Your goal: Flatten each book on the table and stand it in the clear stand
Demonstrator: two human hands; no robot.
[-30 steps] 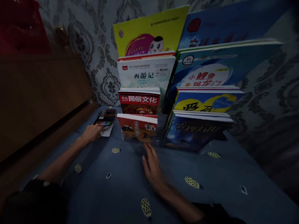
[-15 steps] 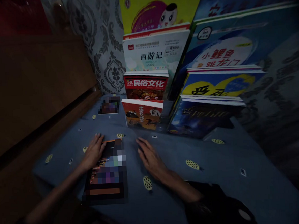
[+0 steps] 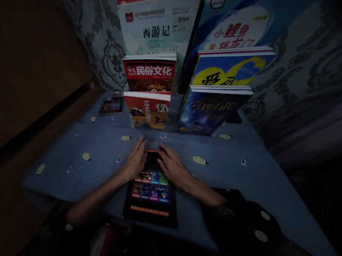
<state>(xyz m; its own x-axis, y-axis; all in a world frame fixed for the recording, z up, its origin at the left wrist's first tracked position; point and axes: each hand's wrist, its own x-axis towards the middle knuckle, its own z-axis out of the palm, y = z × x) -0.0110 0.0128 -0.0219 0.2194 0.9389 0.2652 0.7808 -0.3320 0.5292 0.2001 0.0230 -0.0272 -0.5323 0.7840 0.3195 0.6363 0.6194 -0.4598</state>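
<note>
- The right hand had just joined the left hand at the dark book. Half a second earlier the left hand alone was on it, with the right hand apart on the cloth.
- The book had come further right in the frame and lay face up below centre, beside the near edge of the blue cloth. I judged that handling had passed from one hand to two, perhaps to straighten or lift it.
- The view had also shifted, so the tops of the standing books were cut off by the upper edge.
- Left fingers: nearly straight, lying along the book's upper left edge, closed round nothing visible. The thumb's hold could not be told.
- Right fingers: slightly bent and loosely together, resting at the upper right edge, with no pinch to be seen.
- Hands: two. Dark book between them: one, its cover bearing what looked like eight small pictures in two rows of four.
- Blurred-out item, upper left of centre, well apart from both hands: one.
- Stacks of standing books: two, the left stack at upper centre and the right stack at upper right. Single volumes overlapped too much to count.
- Pineapple prints on the cloth: six clearly visible.
</note>
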